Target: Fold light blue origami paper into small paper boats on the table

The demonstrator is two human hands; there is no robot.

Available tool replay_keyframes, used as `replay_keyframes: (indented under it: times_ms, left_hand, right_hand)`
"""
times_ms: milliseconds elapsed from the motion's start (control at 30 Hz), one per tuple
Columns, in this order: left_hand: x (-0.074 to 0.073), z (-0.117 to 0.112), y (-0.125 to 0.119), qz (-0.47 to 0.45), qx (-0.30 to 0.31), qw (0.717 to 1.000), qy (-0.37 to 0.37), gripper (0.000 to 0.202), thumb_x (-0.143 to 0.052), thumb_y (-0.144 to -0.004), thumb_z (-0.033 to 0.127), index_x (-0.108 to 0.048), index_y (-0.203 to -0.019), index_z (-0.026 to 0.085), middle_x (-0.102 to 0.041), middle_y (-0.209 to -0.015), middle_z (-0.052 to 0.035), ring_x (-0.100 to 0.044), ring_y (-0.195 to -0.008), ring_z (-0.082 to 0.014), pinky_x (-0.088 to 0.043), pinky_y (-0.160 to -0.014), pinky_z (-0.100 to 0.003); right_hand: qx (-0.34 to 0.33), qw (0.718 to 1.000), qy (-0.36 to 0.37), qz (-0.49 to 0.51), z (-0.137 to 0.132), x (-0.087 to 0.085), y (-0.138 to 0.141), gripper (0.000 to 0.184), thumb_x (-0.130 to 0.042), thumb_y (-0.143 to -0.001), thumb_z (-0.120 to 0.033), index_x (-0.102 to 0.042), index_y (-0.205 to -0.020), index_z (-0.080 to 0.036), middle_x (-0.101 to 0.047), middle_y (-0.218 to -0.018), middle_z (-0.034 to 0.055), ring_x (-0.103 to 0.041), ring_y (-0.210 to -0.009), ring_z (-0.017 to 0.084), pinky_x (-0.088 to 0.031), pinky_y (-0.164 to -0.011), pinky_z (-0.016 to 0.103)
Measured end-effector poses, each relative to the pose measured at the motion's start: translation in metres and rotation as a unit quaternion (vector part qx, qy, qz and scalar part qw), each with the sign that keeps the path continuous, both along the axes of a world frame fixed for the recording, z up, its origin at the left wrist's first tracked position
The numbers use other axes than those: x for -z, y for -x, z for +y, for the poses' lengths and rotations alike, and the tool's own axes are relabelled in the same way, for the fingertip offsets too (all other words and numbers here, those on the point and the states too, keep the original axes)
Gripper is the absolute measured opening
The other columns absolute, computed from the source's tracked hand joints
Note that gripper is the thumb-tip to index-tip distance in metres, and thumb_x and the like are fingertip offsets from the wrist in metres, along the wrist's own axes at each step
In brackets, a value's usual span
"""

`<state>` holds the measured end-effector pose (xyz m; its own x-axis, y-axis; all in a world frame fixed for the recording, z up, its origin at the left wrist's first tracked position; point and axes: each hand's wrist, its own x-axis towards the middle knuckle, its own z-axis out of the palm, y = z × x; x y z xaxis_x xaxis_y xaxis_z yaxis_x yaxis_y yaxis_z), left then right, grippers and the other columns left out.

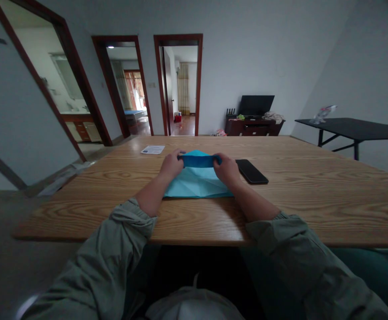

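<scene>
Left hand: The left hand is curled shut and grips the left end of the folded top edge of the big blue paper sheet.

Right hand: The right hand is curled shut too and grips the right end of the same fold.

Paper: The big blue paper sheet lies flat on the worktop, in the middle of the picture, between the two hands. Its near part is light blue with soft fold lines. Its top is turned over into a dark blue fold.

Worktop: The long wooden worktop has a light brown grain and fills the middle of the picture.

Near the paper: A black phone lies flat just beside the right hand. A small white paper card lies further up, to the upper left of the left hand.

Sleeves: Grey-green sleeves cover both arms and are pushed up above the wrists.

Far right: A black table stands at the right edge of the picture.

Back wall: A black screen sits on a dark brown cabinet.
</scene>
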<state>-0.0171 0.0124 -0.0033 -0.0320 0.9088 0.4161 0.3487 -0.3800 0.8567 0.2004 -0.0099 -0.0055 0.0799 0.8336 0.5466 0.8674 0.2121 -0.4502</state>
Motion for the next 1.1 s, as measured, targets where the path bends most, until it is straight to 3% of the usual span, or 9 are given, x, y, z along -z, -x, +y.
replay_keyframes:
  times_ms: [100,267,367,467,567,667,800,933,1100]
  left_hand:
    - [0.000,0.005,0.000,-0.066,0.066,0.994,0.048,0.038,-0.050,-0.067,0.009,-0.065,-0.100,0.019,-0.063,-0.097,-0.0056,-0.061,-0.068,-0.0152,-0.053,-0.064,-0.031]
    - [-0.008,-0.001,0.007,-0.182,0.153,0.967,0.091,0.033,-0.054,-0.066,0.008,-0.064,-0.097,0.015,-0.060,-0.100,-0.0060,-0.060,-0.080,-0.0143,-0.056,-0.072,-0.034]
    - [-0.012,-0.008,0.015,-0.184,0.226,0.948,0.131,0.035,-0.062,-0.066,0.012,-0.062,-0.100,0.018,-0.058,-0.104,-0.0063,-0.059,-0.088,-0.0162,-0.055,-0.076,-0.035]
    - [-0.014,-0.012,0.021,-0.165,0.280,0.927,0.190,0.045,-0.069,-0.070,0.031,-0.057,-0.112,0.023,-0.058,-0.104,-0.0070,-0.061,-0.082,-0.0167,-0.055,-0.069,-0.032]
    - [-0.014,-0.011,0.021,-0.158,0.242,0.932,0.217,0.071,-0.072,-0.067,0.045,-0.041,-0.129,0.031,-0.062,-0.096,-0.0053,-0.062,-0.069,-0.0156,-0.051,-0.058,-0.026]
    - [-0.013,-0.011,0.016,-0.125,0.201,0.945,0.223,0.084,-0.078,-0.061,0.044,-0.036,-0.133,0.033,-0.064,-0.095,-0.0050,-0.063,-0.068,-0.0169,-0.050,-0.058,-0.026]
    - [-0.011,-0.013,0.008,-0.095,0.215,0.951,0.201,0.069,-0.081,-0.056,0.041,-0.053,-0.118,0.027,-0.064,-0.101,-0.0063,-0.064,-0.075,-0.0192,-0.051,-0.060,-0.028]
    - [-0.009,-0.011,0.002,-0.129,0.216,0.955,0.154,0.061,-0.083,-0.054,0.036,-0.058,-0.107,0.019,-0.066,-0.091,-0.0062,-0.064,-0.072,-0.0187,-0.052,-0.061,-0.029]
    - [-0.012,-0.010,-0.001,-0.175,0.157,0.969,0.075,0.057,-0.084,-0.053,0.033,-0.056,-0.100,0.016,-0.067,-0.086,-0.0042,-0.063,-0.074,-0.0176,-0.054,-0.068,-0.031]
  right_hand:
    - [-0.062,0.997,-0.017,0.048,0.004,0.003,-0.003,0.033,-0.046,-0.085,-0.030,-0.064,-0.112,-0.024,-0.069,-0.092,0.0080,-0.062,-0.081,0.024,-0.044,-0.077,0.035]
    - [-0.174,0.976,-0.023,0.126,0.010,0.008,-0.005,0.045,-0.044,-0.082,-0.019,-0.057,-0.124,-0.027,-0.068,-0.091,0.0034,-0.062,-0.072,0.018,-0.047,-0.079,0.035]
    - [-0.193,0.971,-0.024,0.136,0.011,0.008,-0.006,0.046,-0.044,-0.079,-0.016,-0.059,-0.121,-0.026,-0.067,-0.099,0.0037,-0.061,-0.073,0.016,-0.048,-0.079,0.035]
    - [-0.206,0.968,-0.025,0.144,0.010,0.006,-0.005,0.047,-0.045,-0.075,-0.015,-0.058,-0.120,-0.024,-0.066,-0.101,0.0041,-0.061,-0.074,0.016,-0.048,-0.079,0.035]
    - [-0.229,0.958,-0.032,0.167,0.006,0.004,-0.002,0.054,-0.049,-0.072,-0.015,-0.050,-0.125,-0.022,-0.066,-0.093,0.0039,-0.060,-0.071,0.016,-0.048,-0.076,0.033]
    - [-0.257,0.943,-0.026,0.210,0.002,0.002,0.003,0.060,-0.052,-0.069,-0.016,-0.044,-0.129,-0.022,-0.066,-0.088,0.0031,-0.058,-0.069,0.015,-0.048,-0.071,0.031]
    - [-0.260,0.922,0.002,0.285,0.000,0.000,0.007,0.069,-0.056,-0.065,-0.020,-0.039,-0.132,-0.024,-0.065,-0.084,0.0009,-0.056,-0.062,0.014,-0.048,-0.062,0.028]
    - [-0.228,0.892,0.042,0.389,0.003,-0.004,0.006,0.069,-0.054,-0.068,-0.032,-0.036,-0.134,-0.024,-0.063,-0.075,-0.0015,-0.056,-0.060,0.013,-0.046,-0.056,0.026]
    - [-0.289,0.816,0.190,0.463,0.001,-0.007,0.008,0.048,-0.040,-0.078,-0.054,-0.058,-0.105,-0.020,-0.069,-0.089,0.0064,-0.062,-0.072,0.016,-0.046,-0.063,0.028]
